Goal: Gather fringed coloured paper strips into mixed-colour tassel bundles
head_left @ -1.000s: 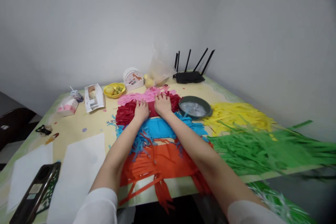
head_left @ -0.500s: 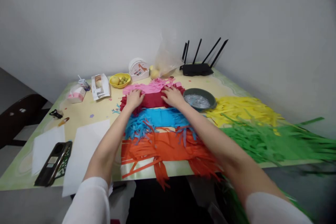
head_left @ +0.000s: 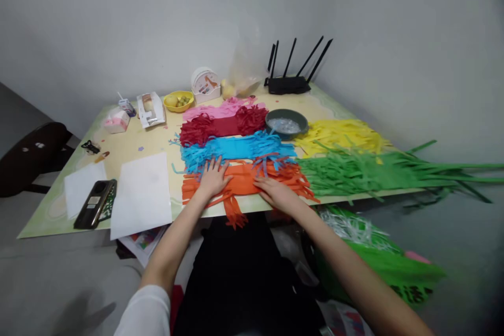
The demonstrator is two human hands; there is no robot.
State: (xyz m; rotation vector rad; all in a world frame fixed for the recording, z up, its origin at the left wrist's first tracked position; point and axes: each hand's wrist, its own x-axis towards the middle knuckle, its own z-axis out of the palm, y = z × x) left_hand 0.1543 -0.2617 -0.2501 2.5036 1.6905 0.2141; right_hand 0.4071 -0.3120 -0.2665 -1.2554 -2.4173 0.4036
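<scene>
Both my hands lie on the orange fringed sheet (head_left: 242,181) near the table's front edge. My left hand (head_left: 213,178) is spread on its left part, fingertips reaching the fringe of the blue fringed sheet (head_left: 236,148). On the right part rests my right hand (head_left: 277,195), fingers stretched out and pointing left. Behind the blue sheet lie a dark red fringed sheet (head_left: 226,126) and a pink fringed sheet (head_left: 214,111). To the right are a yellow fringed sheet (head_left: 342,134) and a green fringed sheet (head_left: 389,172), whose strips hang past the table edge.
A dark bowl (head_left: 286,122) with clear plastic stands right of the red sheet. Behind it is a black router (head_left: 289,85). A yellow fruit dish (head_left: 178,107) sits farther left. White paper (head_left: 142,194) and a phone (head_left: 92,207) lie left. A green bag (head_left: 394,268) is below the table.
My hands have moved from the dark red sheet toward me onto the orange sheet. The orange strips on the right no longer hang over the front edge. The view has tilted down.
</scene>
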